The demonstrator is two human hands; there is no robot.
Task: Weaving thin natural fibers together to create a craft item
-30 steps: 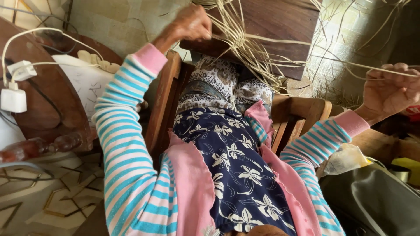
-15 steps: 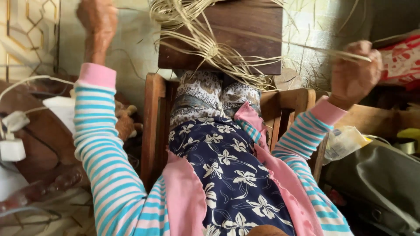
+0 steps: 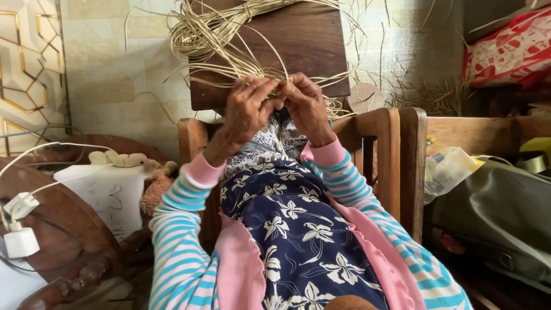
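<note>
Tiled floor behind, both hands' fingers, left hand (image 3: 248,109) and right hand (image 3: 305,106), pinch straw strands (image 3: 229,51) over a wooden board (image 3: 304,40).

Hands: two, left hand (image 3: 248,112) and right hand (image 3: 306,106)
Straw bundle (image 3: 218,34): one
Wooden board (image 3: 304,46): one
White chargers (image 3: 22,241): two, at 8 o'clock

Sleeves (image 3: 183,252) striped blue/white/pink w/ pink cuffs; navy dress (image 3: 298,241) w/ white floral print, pink ruffle trim.

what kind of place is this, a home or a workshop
Most likely a home used for handwork: a wooden chair on a tiled floor, a soft toy, and loose straw strands on a board.
</note>
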